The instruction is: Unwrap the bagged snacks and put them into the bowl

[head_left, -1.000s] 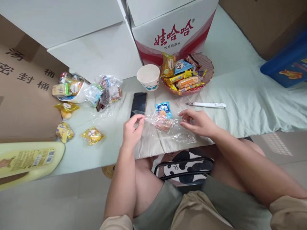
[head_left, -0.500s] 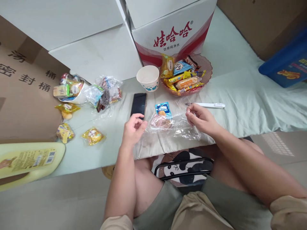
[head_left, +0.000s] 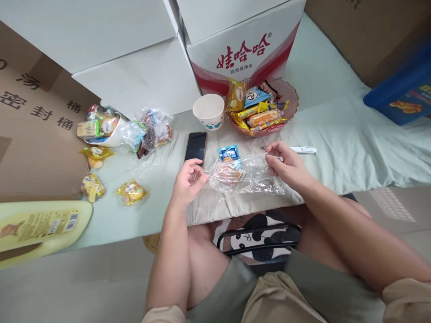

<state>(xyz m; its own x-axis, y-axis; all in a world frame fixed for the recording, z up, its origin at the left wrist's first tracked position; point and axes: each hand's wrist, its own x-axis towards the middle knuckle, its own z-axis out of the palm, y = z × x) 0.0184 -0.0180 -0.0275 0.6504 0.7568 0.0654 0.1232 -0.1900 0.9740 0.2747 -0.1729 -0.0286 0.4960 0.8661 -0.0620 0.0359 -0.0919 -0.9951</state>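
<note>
The white and red carton [head_left: 240, 42] at the bed's far edge bears large red characters 娃哈哈 with a small ® mark, and beneath them, in smaller dark print, 饮用纯净水. The brown cardboard box [head_left: 37, 130] at the left edge carries black characters: 汤 above, then 密 封 桶 in a row, and 桶 again higher to the right. The print on the snack wrappers and on the yellow bottle's [head_left: 40, 226] label is too small to read.

We see a pale green sheet [head_left: 323, 103] spread as the surface. At its front edge lie a clear plastic bag [head_left: 245, 179], a blue snack packet [head_left: 229, 153], a phone [head_left: 195, 146] and a white pen [head_left: 301, 150]. Farther back stand a paper cup [head_left: 208, 111] and a snack-filled bowl [head_left: 292, 92]; yellow packets [head_left: 131, 192] lie toward the left edge.
</note>
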